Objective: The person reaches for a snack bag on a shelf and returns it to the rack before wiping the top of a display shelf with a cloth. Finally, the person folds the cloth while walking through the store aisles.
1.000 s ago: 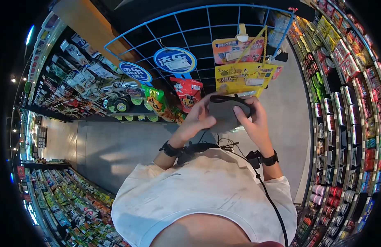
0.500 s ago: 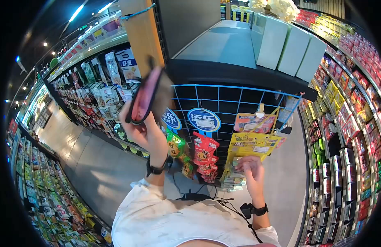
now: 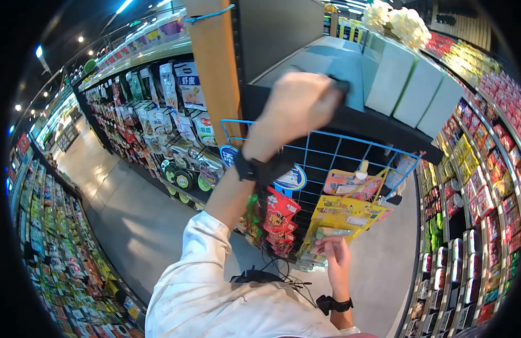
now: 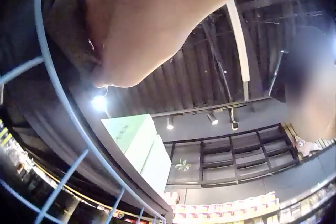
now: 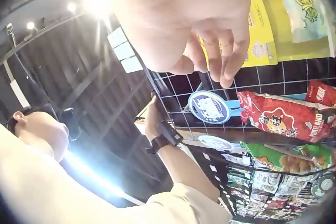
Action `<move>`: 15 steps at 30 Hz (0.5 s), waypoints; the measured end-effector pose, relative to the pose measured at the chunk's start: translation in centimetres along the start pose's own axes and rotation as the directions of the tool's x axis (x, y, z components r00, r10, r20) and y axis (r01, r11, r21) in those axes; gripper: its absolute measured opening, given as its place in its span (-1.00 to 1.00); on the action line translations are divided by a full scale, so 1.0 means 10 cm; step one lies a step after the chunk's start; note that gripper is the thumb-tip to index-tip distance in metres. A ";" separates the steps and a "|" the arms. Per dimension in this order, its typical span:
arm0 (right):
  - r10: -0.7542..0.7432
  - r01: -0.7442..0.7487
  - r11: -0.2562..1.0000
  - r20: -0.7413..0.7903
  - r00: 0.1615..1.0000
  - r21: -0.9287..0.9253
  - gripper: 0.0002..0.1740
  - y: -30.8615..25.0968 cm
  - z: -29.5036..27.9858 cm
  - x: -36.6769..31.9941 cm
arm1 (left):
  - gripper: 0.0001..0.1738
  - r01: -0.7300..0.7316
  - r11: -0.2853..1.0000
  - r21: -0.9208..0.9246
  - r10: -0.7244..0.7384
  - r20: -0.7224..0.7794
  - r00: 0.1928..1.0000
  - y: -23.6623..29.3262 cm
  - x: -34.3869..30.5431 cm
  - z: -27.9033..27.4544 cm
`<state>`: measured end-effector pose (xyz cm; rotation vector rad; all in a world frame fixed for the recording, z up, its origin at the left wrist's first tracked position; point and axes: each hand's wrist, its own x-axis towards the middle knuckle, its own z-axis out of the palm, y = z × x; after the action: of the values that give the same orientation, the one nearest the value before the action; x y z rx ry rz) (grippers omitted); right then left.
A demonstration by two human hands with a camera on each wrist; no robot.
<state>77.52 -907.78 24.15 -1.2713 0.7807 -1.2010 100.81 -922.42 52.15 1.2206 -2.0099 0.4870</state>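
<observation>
My left hand (image 3: 302, 101), motion-blurred in the head view, reaches over the blue wire rack (image 3: 356, 141) to the top of the display shelf. It grips a dark grey pouch (image 4: 68, 29), mostly hidden behind the hand; only a dark edge shows past the fingers in the head view. Lower down, my right hand (image 3: 334, 256) is beside small clear packets (image 3: 334, 231) hanging on a yellow card (image 3: 350, 209). Its fingers are loosely bent, with nothing seen between them in the right wrist view, and the fingertips overlap the packets in the head view.
Red snack bags (image 3: 280, 211) hang from the rack beneath round blue signs (image 5: 209, 107). Pale green boxes (image 3: 392, 76) and white flowers (image 3: 407, 25) stand on the shelf top (image 3: 305, 62). A wooden post (image 3: 215, 73) rises at left. Stocked shelves line both sides.
Both hands held the pouch at first; the right hand then left it for the hanging packets. The left hand carried the pouch up left, then right to the shelf top. The head view tilted up.
</observation>
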 end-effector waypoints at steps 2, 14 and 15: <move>-0.017 0.017 1.000 0.011 1.000 0.013 -0.83 0.04 0.03 0.01 | -0.77 -0.167 0.984 -0.065 0.147 -0.243 0.959 0.22 -0.05 0.18; 0.009 -0.008 1.000 0.064 0.998 -0.007 -0.85 -0.03 0.06 0.05 | -0.56 0.184 0.960 0.213 -0.195 0.032 0.980 -0.35 -0.29 -0.37; 0.025 -0.024 1.000 0.071 0.997 -0.013 -0.85 -0.04 0.04 0.04 | -0.53 0.270 0.940 0.210 -0.301 0.133 0.944 -0.26 -0.18 -0.44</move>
<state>77.92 -908.00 24.69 -1.3035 0.7504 -1.1271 105.34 -919.81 53.59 1.6906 -1.9055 0.4526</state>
